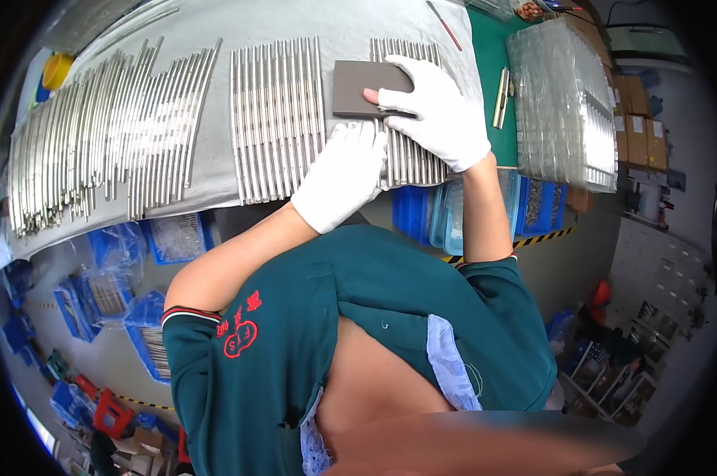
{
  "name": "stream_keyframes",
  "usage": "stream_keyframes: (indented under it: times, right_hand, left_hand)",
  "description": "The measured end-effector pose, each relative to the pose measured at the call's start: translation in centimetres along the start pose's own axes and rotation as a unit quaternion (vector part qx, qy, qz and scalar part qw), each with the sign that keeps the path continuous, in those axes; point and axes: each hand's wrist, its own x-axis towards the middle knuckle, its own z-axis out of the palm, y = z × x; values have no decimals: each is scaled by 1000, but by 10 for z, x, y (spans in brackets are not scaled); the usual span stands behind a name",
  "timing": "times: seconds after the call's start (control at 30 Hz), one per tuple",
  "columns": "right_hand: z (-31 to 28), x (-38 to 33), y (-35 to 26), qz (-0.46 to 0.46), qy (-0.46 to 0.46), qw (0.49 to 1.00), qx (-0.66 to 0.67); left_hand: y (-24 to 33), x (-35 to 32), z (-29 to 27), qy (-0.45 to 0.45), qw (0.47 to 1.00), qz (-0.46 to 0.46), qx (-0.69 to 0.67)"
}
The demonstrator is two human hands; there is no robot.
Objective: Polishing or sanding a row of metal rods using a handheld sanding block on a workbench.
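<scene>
Both of my hands wear white gloves. My right hand [439, 111] grips a flat, dark grey-brown rectangular block [360, 86], its bare thumb tip lying on the block's top. This block covers part of the right group of thin metal rods [420, 163]. Just below its near edge, my left hand [338, 178] rests with fingers bent and pressed together at the left side of those rods. Whatever the left fingers pinch, if anything, is hidden. Left of that hand lies a neat row of metal rods [275, 119].
A large uneven spread of rods [112, 127] covers the left of the grey-clothed table [215, 36]. Stacked clear plastic trays [561, 103] stand at right, beside a green mat [489, 40]. Blue bins [412, 218] sit below the table edge. A yellow cup [56, 71] is far left.
</scene>
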Motion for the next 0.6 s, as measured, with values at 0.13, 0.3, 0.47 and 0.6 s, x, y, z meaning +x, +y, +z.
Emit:
stream_keyframes:
  times: [0.13, 0.3, 0.47, 0.6]
  right_hand:
    - [-18, -16, 23, 18, -27, 999, 1]
    - [-19, -56, 31, 192, 120, 964, 141]
    - [-2, -65, 26, 223, 220, 940, 137]
    - [0, -65, 24, 214, 235, 935, 157]
  left_hand:
    - [-1, 4, -12, -79, 996, -26, -31]
    - [-8, 6, -24, -104, 992, -7, -65]
    - [-17, -1, -30, -39, 996, 8, -75]
    - [-22, 0, -38, -42, 996, 36, -76]
